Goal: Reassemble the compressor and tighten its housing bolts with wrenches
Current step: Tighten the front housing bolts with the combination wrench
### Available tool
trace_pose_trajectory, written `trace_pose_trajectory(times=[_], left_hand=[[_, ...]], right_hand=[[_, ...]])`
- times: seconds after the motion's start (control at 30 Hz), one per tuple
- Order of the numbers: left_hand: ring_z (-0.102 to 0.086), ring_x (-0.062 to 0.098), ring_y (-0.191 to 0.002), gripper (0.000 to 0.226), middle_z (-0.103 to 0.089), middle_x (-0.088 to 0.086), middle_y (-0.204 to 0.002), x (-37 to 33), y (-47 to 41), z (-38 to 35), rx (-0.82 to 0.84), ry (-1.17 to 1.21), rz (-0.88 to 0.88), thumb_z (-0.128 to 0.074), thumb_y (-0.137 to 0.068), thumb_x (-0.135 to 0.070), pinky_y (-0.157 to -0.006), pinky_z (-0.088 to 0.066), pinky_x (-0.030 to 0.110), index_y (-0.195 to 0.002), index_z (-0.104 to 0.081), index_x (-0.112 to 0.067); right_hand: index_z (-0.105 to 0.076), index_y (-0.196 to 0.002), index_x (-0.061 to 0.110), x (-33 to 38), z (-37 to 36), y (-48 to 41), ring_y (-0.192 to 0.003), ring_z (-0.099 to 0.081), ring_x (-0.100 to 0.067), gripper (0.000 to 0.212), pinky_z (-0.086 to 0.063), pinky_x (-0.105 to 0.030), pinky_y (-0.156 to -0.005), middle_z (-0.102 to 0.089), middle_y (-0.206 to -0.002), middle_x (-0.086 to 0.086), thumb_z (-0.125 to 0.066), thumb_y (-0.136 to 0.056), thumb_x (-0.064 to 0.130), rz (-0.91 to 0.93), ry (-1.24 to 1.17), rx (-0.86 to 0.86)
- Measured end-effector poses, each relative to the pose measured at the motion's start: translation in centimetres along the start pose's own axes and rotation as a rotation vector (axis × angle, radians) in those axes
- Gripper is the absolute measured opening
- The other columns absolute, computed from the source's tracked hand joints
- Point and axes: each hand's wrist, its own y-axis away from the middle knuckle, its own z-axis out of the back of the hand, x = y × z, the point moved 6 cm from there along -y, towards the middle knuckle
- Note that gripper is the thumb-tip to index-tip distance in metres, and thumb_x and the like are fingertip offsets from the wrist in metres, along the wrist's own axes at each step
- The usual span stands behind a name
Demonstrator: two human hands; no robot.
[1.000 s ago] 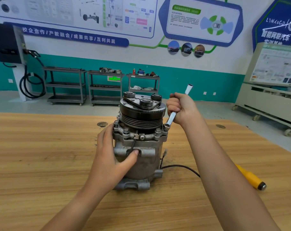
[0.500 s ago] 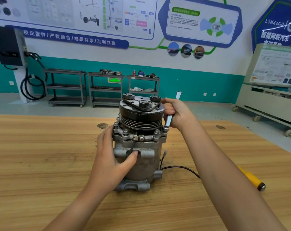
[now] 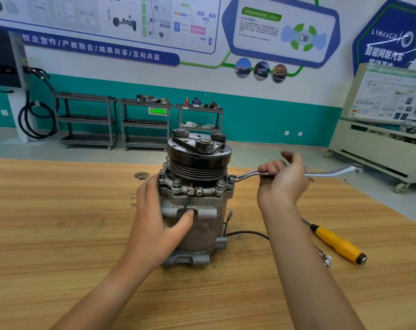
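The compressor (image 3: 197,201) stands upright on the table (image 3: 59,234), pulley (image 3: 198,160) on top, mid-scene and just beyond both forearms. The coming move turns on the wrench (image 3: 247,174). Its ring end sits over the bolt (image 3: 232,178) at the right edge of the housing flange, and its long axis runs almost level from there out to the right, away from the pulley. The right hand (image 3: 282,179) has it, fingers curled round the middle of the shank, one digit lifted above the rest (thumb or forefinger, I cannot tell which). The left hand (image 3: 159,215) grips the housing from the left, thumb pressed on the near face, fingers wrapped round the far side out of sight. By my judgement any swing must pivot about that bolt, and the pulley wall just left of the ring limits how far the shank can come round. A screwdriver (image 3: 340,245) lies on the table to the right, beside the right forearm and lower than the wrench. A thin black wire (image 3: 247,233) trails from the compressor's base toward it.
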Motion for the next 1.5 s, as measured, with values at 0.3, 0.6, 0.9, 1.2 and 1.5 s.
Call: trace_pose_trajectory(times=[0.3,0.6,0.9,1.2,1.5], left_hand=[[-0.030,-0.001,-0.119,0.082,-0.025,-0.014,-0.128,-0.5,0.5,-0.1,-0.001,-0.025,0.016,-0.067,-0.069,-0.032,-0.100,-0.027,0.020,-0.140,-0.027,-0.020],[-0.027,-0.007,-0.115,0.082,-0.021,-0.021,-0.124,-0.5,0.5,0.0,-0.014,-0.034,0.002,-0.067,-0.071,-0.032,-0.099,-0.028,0.021,-0.140,-0.024,-0.024],[-0.031,-0.005,-0.114,0.081,-0.024,-0.015,-0.126,-0.6,0.6,0.0,-0.021,0.022,-0.039,-0.073,-0.071,-0.041,-0.096,-0.031,0.014,-0.135,-0.023,-0.030],[-0.039,0.012,-0.108,0.050,-0.045,0.003,-0.117,-1.3,-0.4,-0.4,0.004,-0.186,-0.129,-0.044,-0.085,-0.045,-0.094,-0.031,0.018,-0.118,-0.047,-0.008],[-0.030,-0.005,-0.114,0.071,-0.027,-0.015,-0.124,-0.2,0.3,0.1,-0.019,0.010,0.001,-0.069,-0.072,-0.036,-0.097,-0.028,0.020,-0.130,-0.028,-0.033]], right_hand=[[-0.064,-0.069,0.013,0.6,0.9,5.8,-0.049,-0.045,-0.008,0.033,-0.049,-0.023,-0.056,-0.042,-0.048,0.008,-0.044,-0.094,0.019,0.331,0.083,0.166],[-0.066,-0.078,0.027,0.0,0.1,9.6,-0.072,-0.051,0.006,0.022,-0.040,-0.007,-0.064,-0.052,-0.075,0.005,-0.045,-0.084,0.029,0.733,0.528,0.399],[-0.071,-0.078,0.002,-2.3,-1.9,12.5,-0.096,-0.050,-0.013,0.032,-0.045,-0.054,-0.085,-0.056,-0.094,0.001,-0.047,-0.090,0.019,1.066,0.907,0.505],[-0.070,-0.099,-0.001,-5.3,-4.7,14.0,-0.120,-0.045,-0.028,0.029,-0.032,-0.056,-0.106,-0.063,-0.116,-0.017,-0.051,-0.087,0.017,1.243,1.218,0.642],[-0.052,-0.064,0.006,2.3,-6.2,10.9,-0.042,-0.038,-0.004,0.031,-0.030,-0.018,-0.042,-0.047,-0.051,0.014,-0.043,-0.089,0.022,0.792,0.232,0.608]])
